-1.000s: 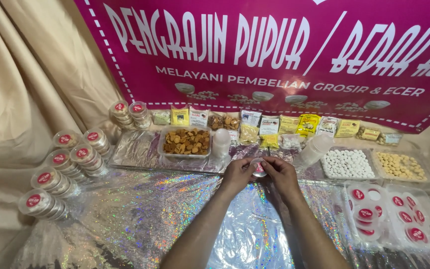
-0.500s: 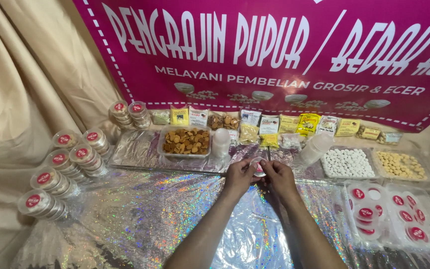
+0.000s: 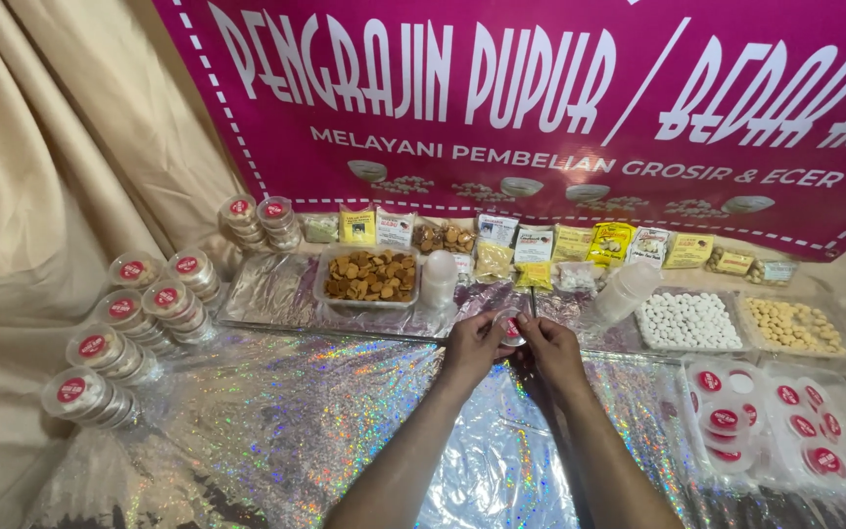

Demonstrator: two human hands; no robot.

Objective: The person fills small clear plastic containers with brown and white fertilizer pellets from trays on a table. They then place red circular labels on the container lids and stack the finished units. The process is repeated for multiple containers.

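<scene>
Both hands, left hand (image 3: 470,345) and right hand (image 3: 548,345), share a pinching grip on a small round clear-plastic jar with a red label (image 3: 510,327), held level above the holographic foil tabletop (image 3: 276,431); the tray of tan biscuits (image 3: 368,277) sits at ten o'clock.

Magenta banner (image 3: 540,108) with white lettering hung across the back wall. Below it ran a row of small sachets (image 3: 550,243), yellow, white and brown. Stacked clear round tubs (image 3: 134,328) with red labels sat at left; similar red-labelled lids (image 3: 771,416) at right. Both hands (image 3: 511,343) held a small round, probably red-labelled, container (image 3: 511,326).

Small round red-lidded jar (image 3: 511,327) — held aloft
</scene>
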